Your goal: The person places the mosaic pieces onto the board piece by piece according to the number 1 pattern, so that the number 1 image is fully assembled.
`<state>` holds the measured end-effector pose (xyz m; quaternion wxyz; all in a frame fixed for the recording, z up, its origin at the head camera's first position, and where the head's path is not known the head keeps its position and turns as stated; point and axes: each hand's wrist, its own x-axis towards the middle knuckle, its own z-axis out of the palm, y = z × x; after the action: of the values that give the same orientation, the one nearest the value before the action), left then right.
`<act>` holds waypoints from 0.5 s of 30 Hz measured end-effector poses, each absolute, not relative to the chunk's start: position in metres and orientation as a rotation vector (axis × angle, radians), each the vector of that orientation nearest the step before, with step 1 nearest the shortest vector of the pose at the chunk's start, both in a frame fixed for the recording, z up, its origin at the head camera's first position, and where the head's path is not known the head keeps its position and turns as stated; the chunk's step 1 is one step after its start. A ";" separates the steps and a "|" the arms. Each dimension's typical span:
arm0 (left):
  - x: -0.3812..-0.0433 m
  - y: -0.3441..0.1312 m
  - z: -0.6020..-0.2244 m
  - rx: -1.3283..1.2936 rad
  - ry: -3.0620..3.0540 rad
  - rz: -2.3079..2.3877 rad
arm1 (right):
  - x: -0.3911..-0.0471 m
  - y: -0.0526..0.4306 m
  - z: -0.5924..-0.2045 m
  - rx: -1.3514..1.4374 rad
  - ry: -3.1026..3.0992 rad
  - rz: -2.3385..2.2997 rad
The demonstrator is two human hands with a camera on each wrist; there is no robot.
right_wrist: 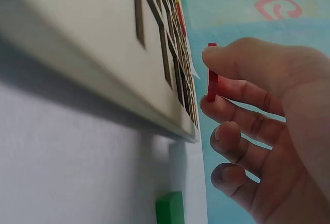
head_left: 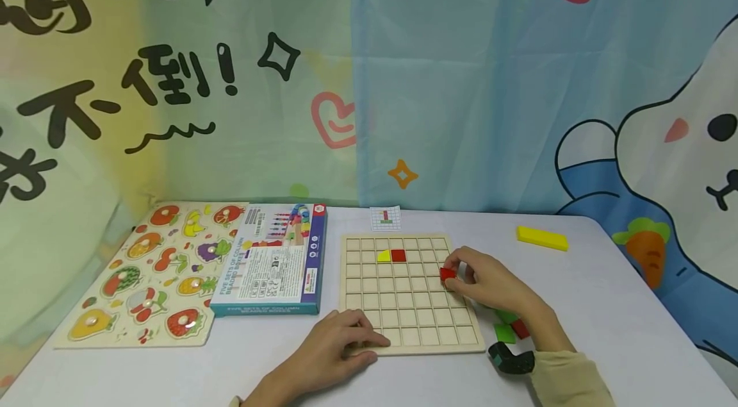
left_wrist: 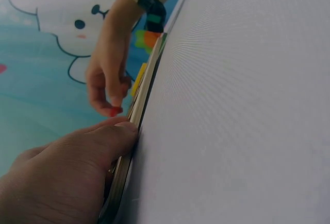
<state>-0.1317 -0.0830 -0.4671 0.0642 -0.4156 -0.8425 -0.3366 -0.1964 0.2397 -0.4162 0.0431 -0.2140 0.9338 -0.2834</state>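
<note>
My right hand (head_left: pixel 490 279) pinches a small red square tile (head_left: pixel 447 274) between thumb and fingers, above the right part of a wooden grid board (head_left: pixel 408 317). In the right wrist view the red tile (right_wrist: pixel 212 82) stands edge-on in the fingers, apart from the board. My left hand (head_left: pixel 334 346) rests at the board's front left corner, fingers over the rim; its thumb lies along the edge in the left wrist view. A yellow piece (head_left: pixel 383 256) and another red tile (head_left: pixel 398 256) lie side by side in the grid's second row.
Green tiles (head_left: pixel 504 333) and a red one (head_left: pixel 520 329) lie right of the board, partly behind the right wrist. A pattern card (head_left: pixel 385 218) is behind the board. At left are a boxed set (head_left: pixel 265 266) and a fruit puzzle (head_left: pixel 138 275); a yellow block (head_left: pixel 542 238) lies back right.
</note>
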 end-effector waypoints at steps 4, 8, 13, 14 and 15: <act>-0.131 -0.083 -0.467 -1.245 -2.559 -1.035 | -0.198 0.235 -0.416 -0.665 2.851 -0.886; -0.132 -0.083 -0.467 -1.250 -2.557 -1.034 | -0.200 0.228 -0.416 -0.689 2.853 -0.901; -0.133 -0.084 -0.468 -1.266 -2.542 -1.006 | -0.202 0.221 -0.416 -0.673 2.832 -0.920; -0.133 -0.084 -0.468 -1.269 -2.536 -0.998 | -0.203 0.220 -0.416 -0.667 2.823 -0.922; -0.133 -0.084 -0.468 -1.270 -2.533 -0.991 | -0.203 0.219 -0.416 -0.647 2.815 -0.920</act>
<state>-0.1332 -0.0836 -0.4684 0.0697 -0.4220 -0.8418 -0.3292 -0.2031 0.2188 -0.4165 0.0551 -0.2129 0.9273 -0.3029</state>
